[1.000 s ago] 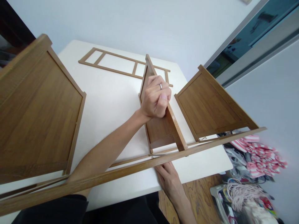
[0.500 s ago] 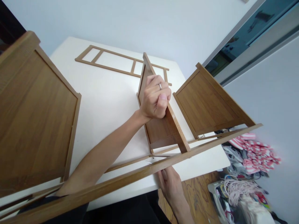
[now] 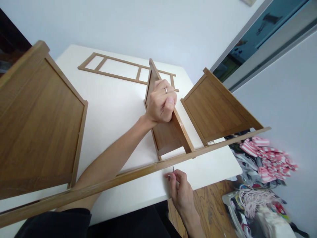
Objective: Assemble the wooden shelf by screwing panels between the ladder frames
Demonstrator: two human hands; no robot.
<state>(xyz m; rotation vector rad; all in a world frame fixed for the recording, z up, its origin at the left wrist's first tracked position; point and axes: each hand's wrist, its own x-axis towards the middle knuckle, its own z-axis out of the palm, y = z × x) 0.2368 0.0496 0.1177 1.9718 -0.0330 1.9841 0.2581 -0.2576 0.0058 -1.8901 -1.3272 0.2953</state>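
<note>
My left hand point(image 3: 160, 104) is closed around the top edge of the middle wooden panel point(image 3: 168, 134), which stands upright on the white table point(image 3: 116, 105). A long wooden rail point(image 3: 138, 172) runs across the panels' near ends. My right hand point(image 3: 179, 188) sits just below that rail at the table's front edge, its fingers pinched on a small thin metal piece point(image 3: 172, 170), perhaps a nail or screw. A larger wooden panel point(image 3: 42, 125) stands at the left and another wooden panel point(image 3: 218, 109) at the right, both joined to the rail.
A flat wooden ladder-like frame point(image 3: 123, 69) lies at the far side of the table. On the wooden floor at the right lie striped pink cloth point(image 3: 267, 155), a bundle of cord point(image 3: 250, 201) and other clutter. A doorway point(image 3: 250, 36) opens at the upper right.
My right hand came out from under the rail and now pinches a small metal piece just below it. My left hand kept its grip on the middle panel.
</note>
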